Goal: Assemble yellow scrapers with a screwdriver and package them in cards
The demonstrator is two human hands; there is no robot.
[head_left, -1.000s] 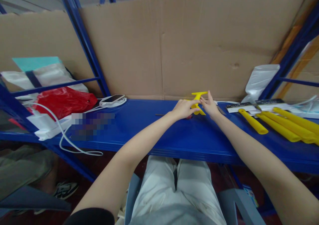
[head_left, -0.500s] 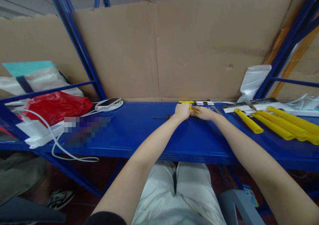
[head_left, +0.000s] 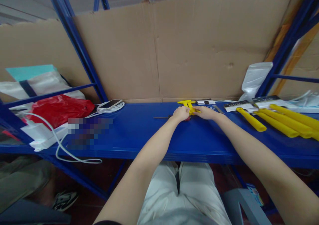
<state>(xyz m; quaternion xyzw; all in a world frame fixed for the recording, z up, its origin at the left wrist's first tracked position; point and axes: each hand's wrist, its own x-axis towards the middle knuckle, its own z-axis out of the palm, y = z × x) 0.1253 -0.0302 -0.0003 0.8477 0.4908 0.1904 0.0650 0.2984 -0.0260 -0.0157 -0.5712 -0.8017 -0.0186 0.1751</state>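
– So, nearest entry first?
– Pale trousers, one pair, worn by the seated person; a grey chair to the right.
– Next?
– Blue table, its front edge above the knees. White cable, looped over that edge at left.
– And the hands?
– Left hand: fingers curled in and closed on the left side of the yellow piece; tips hidden. Right hand: thumb and fingers pinching the same item's right side; exact placing of each finger, cannot tell.
– Location of the piece?
– Between the two hands, over the table's rear half, its flat bar towards the back. Whether it touches the surface, cannot tell.
– Lying beside it?
– One thin dark rod, to the left, running towards the left hand. Right: several yellow handles, lying side by side.
– Farther back?
– Phone on coiled white cord; red bag to its left; small packet just behind the right hand.
– Last?
– Brown cardboard, upright along the rear.
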